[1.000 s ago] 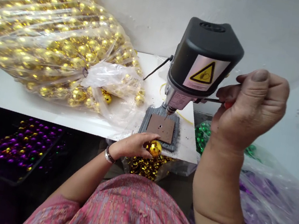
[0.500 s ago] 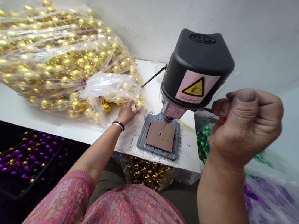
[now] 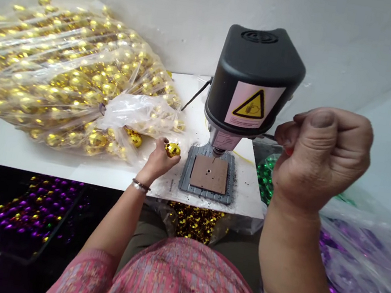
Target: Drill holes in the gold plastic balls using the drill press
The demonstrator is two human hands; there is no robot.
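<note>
My left hand (image 3: 158, 160) pinches a gold faceted ball (image 3: 172, 150) just left of the drill press base. The small drill press (image 3: 253, 81) has a black head with a yellow warning label. Its grey base (image 3: 185, 184) carries a brown board (image 3: 209, 173) with a hole in it. My right hand (image 3: 321, 159) is raised in a fist, wrapped round the press's thin feed lever with a red tip, to the right of the head. A big clear bag of gold balls (image 3: 62, 71) lies on the white table, its mouth open near my left hand.
The white table (image 3: 30, 157) ends at a front edge near my lap. Below it hangs a bag of gold balls (image 3: 191, 220). A dark tray of purple balls (image 3: 33, 207) sits lower left. Bags of green (image 3: 266, 180) and purple balls (image 3: 357, 271) lie at the right.
My left hand dropped the earlier gold ball, reached into the bag's mouth, and now has drawn back holding another gold ball. My right hand has stayed on the lever.
</note>
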